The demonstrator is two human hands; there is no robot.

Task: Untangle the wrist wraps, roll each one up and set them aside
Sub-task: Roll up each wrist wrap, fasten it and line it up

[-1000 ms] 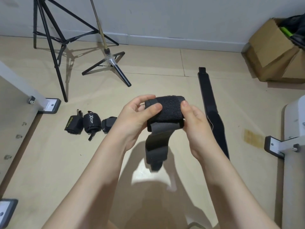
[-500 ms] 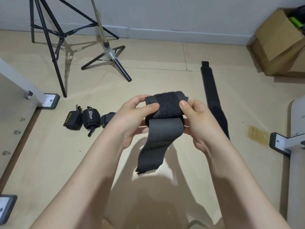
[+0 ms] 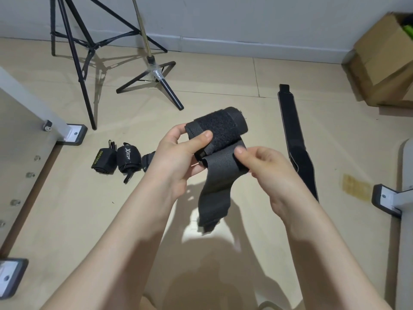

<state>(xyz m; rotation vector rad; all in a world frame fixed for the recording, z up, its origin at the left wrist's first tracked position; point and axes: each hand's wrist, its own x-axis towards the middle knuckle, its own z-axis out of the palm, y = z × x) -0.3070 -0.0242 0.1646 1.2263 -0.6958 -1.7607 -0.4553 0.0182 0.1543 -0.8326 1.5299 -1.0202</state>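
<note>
Head view: beige floor (image 3: 67, 220); grey wall (image 3: 245, 19); tripod (image 3: 73, 52)

Matt black cloth on the wrap (image 3: 220, 166), with a fuzzy hook-and-loop patch (image 3: 218, 128). Smooth beige floor (image 3: 223, 86). Brown cardboard box (image 3: 386, 61), matt metal tripod (image 3: 73, 45).

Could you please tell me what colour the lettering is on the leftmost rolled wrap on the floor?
Yellowish-gold lettering on the black leftmost rolled wrap, seen in the head view.
</note>
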